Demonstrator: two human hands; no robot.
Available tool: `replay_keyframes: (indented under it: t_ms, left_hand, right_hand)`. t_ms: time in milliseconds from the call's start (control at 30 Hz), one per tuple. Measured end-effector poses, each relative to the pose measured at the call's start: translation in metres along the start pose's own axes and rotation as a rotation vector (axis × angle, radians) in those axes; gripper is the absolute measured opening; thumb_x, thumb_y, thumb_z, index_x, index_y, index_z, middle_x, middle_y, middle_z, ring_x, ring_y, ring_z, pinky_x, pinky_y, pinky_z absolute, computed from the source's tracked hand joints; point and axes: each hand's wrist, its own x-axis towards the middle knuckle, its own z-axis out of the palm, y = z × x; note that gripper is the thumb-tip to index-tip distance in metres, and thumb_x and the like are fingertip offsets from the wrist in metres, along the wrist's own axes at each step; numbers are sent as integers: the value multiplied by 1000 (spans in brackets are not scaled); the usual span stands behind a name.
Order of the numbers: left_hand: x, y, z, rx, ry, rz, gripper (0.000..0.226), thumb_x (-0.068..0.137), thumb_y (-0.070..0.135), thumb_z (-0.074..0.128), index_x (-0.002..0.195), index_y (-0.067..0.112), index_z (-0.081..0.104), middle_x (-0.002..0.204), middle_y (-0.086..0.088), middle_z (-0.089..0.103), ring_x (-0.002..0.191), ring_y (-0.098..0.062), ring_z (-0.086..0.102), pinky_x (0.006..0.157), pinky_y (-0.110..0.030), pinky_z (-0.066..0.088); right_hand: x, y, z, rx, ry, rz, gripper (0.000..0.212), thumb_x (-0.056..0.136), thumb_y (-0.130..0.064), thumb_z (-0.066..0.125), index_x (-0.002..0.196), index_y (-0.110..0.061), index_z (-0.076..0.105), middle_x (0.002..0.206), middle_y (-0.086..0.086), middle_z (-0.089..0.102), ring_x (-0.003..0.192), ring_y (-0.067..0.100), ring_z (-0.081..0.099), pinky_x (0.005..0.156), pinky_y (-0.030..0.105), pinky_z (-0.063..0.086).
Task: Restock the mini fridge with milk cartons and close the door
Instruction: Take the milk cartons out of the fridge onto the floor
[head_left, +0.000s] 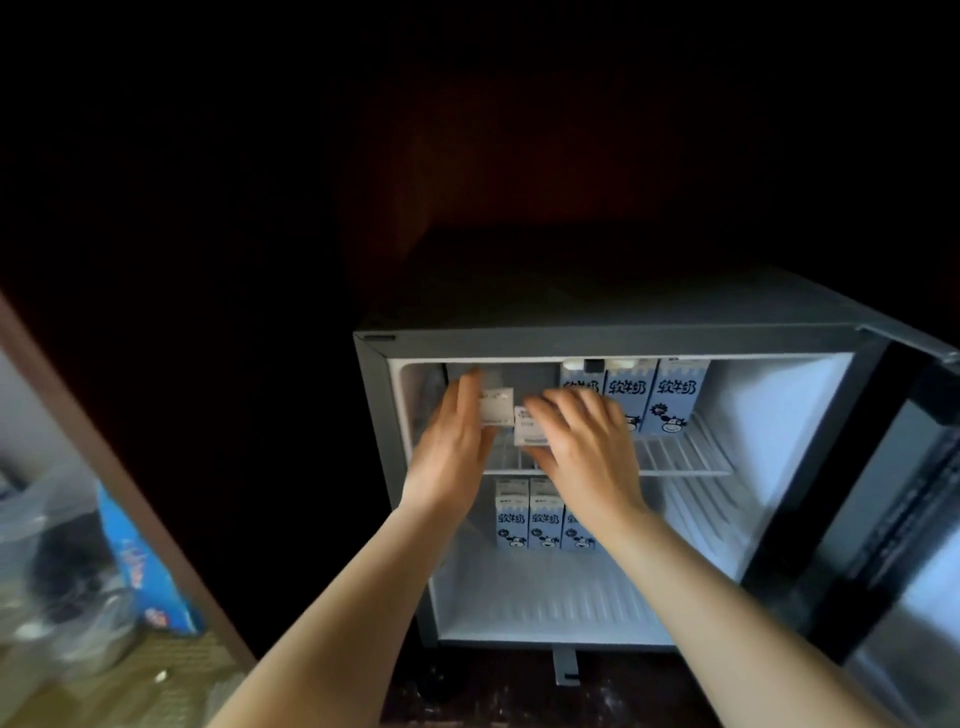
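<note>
A grey mini fridge (613, 340) stands open, its door (904, 519) swung out to the right. Blue and white milk cartons (672, 397) stand at the back of the upper wire shelf (685, 457). Three more cartons (545, 517) stand in a row on the lower level. My left hand (457, 441) holds a small white carton (496, 404) at the left of the upper shelf. My right hand (587, 441) grips another carton (527, 426) just beside it. Both hands are inside the fridge, close together.
A brown cabinet edge (104, 441) runs diagonally at the left. Beyond it lie a clear plastic bag (47, 545) and a blue package (140, 561) on a floor mat. The right half of the upper shelf has free room. The surroundings are dark.
</note>
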Motion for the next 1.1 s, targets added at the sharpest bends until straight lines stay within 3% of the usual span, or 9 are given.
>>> replay_keyframes:
  t_ms: [133,300,500,667,967,1100]
  left_hand:
    - [-5,0,-5,127,-59,12,45,86,10,60,128,5,46,125,-12,50,112,-33,52,83,-42,50]
    - [-18,9,-20,227,-82,55,47,89,22,57,134,14,42,129,-4,49,119,-25,46,81,-36,49]
    - [-35,32,-44,298,-63,142,42,84,34,58,121,14,54,113,-4,58,102,-27,56,78,-38,49]
    - [-50,57,-66,474,-37,317,47,66,35,77,106,15,62,96,-2,65,84,-24,64,72,-35,52]
    - [-82,123,-91,390,-46,314,46,65,39,79,104,19,64,93,2,65,79,-23,63,71,-37,50]
    - [-88,167,-102,309,-60,392,43,77,39,70,115,20,59,105,1,62,95,-25,57,83,-38,43]
  right_hand:
    - [-7,-4,-2,28,-48,9,58,53,-19,90,105,-13,66,98,4,67,89,27,62,78,38,49]
    - [-12,-2,-17,60,-41,7,55,54,-23,89,102,-13,65,95,3,66,85,27,62,73,40,49]
    - [-21,2,-52,51,-13,-72,50,61,-32,85,102,-12,63,93,2,66,84,25,60,77,32,32]
    - [-37,3,-101,85,-69,-74,50,67,-40,76,106,-14,59,98,0,65,88,22,60,76,34,48]
    - [-56,11,-199,1,-153,-77,49,66,-47,75,100,-13,65,94,-1,64,83,22,60,69,35,51]
    - [-71,25,-252,-74,-151,-52,46,67,-44,62,100,-12,66,93,0,65,80,22,60,66,32,49]
